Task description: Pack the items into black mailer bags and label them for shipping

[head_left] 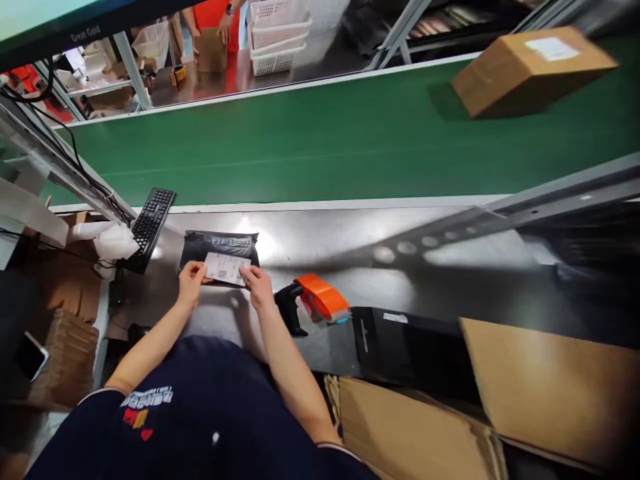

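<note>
A white printed shipping label [223,268] is stretched between my two hands, over a black plastic mailer bag [192,244] on the metal table. My left hand [191,281] pinches the label's left end between thumb and fingers. At its right end, my right hand [259,285] grips the label the same way. Whether the label touches the bag I cannot tell. Right of my right hand lies a tape dispenser [289,308] with a black handle and a roll of orange tape [324,297].
A black keyboard [150,227] sits at the left. Beyond the metal table [320,233] runs a green conveyor belt [300,147] carrying a cardboard box [530,73]. Flat cardboard [550,380] and a black box [405,340] are at the right. Across the belt, a person's hands [225,28] hold a carton.
</note>
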`<state>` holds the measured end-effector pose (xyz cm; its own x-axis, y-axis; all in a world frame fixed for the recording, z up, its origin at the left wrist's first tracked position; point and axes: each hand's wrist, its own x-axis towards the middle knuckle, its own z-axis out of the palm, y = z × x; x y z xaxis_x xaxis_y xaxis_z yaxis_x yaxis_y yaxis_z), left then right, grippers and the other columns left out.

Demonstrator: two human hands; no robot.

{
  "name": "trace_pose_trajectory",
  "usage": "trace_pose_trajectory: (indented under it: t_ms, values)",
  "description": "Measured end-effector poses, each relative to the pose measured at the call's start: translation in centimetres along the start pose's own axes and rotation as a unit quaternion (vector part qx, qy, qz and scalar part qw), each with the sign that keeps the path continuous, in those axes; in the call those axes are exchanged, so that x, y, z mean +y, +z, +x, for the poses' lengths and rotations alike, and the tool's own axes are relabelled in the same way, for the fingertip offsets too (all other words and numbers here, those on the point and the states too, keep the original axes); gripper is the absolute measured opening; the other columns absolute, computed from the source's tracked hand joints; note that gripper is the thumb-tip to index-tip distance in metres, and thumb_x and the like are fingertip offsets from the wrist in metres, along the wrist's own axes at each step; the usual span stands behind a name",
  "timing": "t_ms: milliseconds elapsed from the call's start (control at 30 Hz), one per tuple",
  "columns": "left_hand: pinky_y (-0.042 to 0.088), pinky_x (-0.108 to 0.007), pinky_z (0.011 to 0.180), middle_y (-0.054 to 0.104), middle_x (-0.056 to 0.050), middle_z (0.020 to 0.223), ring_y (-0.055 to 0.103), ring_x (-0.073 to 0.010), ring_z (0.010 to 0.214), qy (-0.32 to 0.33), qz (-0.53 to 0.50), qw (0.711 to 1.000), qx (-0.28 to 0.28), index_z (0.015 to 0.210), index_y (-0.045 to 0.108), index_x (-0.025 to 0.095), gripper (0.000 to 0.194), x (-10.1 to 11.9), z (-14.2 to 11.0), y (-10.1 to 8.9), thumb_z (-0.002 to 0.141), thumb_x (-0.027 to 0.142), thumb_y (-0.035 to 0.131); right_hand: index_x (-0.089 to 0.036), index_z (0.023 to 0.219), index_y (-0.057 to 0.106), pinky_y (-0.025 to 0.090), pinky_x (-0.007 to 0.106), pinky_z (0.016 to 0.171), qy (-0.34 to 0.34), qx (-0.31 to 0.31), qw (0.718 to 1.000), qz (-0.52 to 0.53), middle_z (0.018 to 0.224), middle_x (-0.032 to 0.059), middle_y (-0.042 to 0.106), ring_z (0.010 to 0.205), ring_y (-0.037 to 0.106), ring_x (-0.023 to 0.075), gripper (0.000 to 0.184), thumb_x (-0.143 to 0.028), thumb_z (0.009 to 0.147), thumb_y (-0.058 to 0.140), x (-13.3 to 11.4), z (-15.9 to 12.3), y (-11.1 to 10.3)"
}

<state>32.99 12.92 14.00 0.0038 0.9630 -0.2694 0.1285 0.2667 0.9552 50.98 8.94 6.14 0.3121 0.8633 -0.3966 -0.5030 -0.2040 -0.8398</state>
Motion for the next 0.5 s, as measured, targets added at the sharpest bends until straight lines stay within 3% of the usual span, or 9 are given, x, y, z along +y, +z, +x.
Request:
trace_pose_trajectory:
  t_ms: [67,133,233,300,433,500]
  values:
    - [0.058,-0.028,0.068,0.068,-0.004,0.09,0.068,-0.0158,0.08,-0.017,0.113,0.993,0.039,0.089,0.059,0.02,0.028,-1.5,3.1,0.8,0.091,0.048,0.065,-0.023,0.067,0.065,0.055,0.038,0.082,-0.083,0.065,0.98,-0.169,0.081,0.0037,0.07,0.083,0.066,0.0234,0.035,-0.054,0.074,0.08,-0.8,2.7,-0.2]
    - [0.057,-0.03,0.071,0.069,-0.004,0.085,0.068,-0.0168,0.078,-0.028,0.177,0.982,0.051,0.091,0.062,0.019,0.02,-2.8,6.0,2.0,0.093,0.039,0.064,-0.022,0.069,0.067,0.054,0.041,0.093,-0.132,0.106,0.926,-0.339,0.098,0.0094,0.073,0.097,0.067,0.027,0.03,-0.049,0.082,0.071,-1.3,5.5,0.1]
    - [0.056,-0.035,0.088,0.073,-0.009,0.092,0.07,-0.0218,0.093,-0.029,0.253,0.966,0.053,0.09,0.065,0.019,0.008,-4.4,9.1,3.1,0.093,0.026,0.066,-0.018,0.082,0.073,0.049,0.048,0.105,-0.132,0.108,0.83,-0.531,0.126,0.0173,0.069,0.117,0.063,0.0337,0.021,-0.037,0.088,0.065,-1.2,8.7,0.3]
    - [0.054,-0.041,0.099,0.074,-0.014,0.106,0.07,-0.027,0.108,-0.022,0.304,0.951,0.047,0.095,0.068,0.018,0.008,-5.1,10.1,3.2,0.094,0.023,0.063,-0.015,0.094,0.074,0.047,0.052,0.108,-0.131,0.108,0.783,-0.598,0.135,0.0218,0.065,0.125,0.059,0.0378,0.023,-0.037,0.088,0.068,-0.5,9.7,0.0]
    - [0.042,-0.049,0.122,0.064,-0.021,0.147,0.054,-0.0322,0.144,0.049,0.374,0.926,0.002,0.129,0.067,0.016,0.034,-6.1,10.5,3.1,0.099,0.026,0.054,-0.01,0.139,0.061,0.038,0.058,0.119,-0.201,0.146,0.734,-0.632,0.155,0.0268,0.052,0.145,0.043,0.0417,0.055,-0.046,0.098,0.06,1.9,9.3,-0.8]
    - [0.029,-0.05,0.132,0.053,-0.019,0.162,0.039,-0.0306,0.158,0.139,0.433,0.887,-0.082,0.147,0.059,0.016,0.048,-6.7,10.4,3.3,0.101,0.028,0.051,-0.013,0.155,0.049,0.026,0.057,0.128,-0.251,0.071,0.713,-0.65,0.166,0.0229,0.044,0.156,0.033,0.038,0.057,-0.042,0.106,0.047,3.0,8.6,-0.8]
